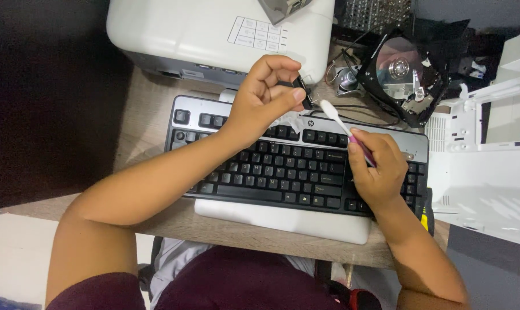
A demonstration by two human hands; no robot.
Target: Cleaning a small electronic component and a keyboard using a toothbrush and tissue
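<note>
While the left hand [266, 95] pinches it, the small black part [302, 90] meets a white toothbrush [340, 123].

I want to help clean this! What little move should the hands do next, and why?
Probably bring the white-headed toothbrush in the right hand slightly left onto the small black part pinched in the left hand. The bristles hover just beside that part without touching, above the black and silver keyboard.

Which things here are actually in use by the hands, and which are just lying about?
In use: small black part pinched in the left hand; toothbrush held in the right hand.

Lying about: keyboard, white projector, opened hard drive, white plastic casing.
</note>
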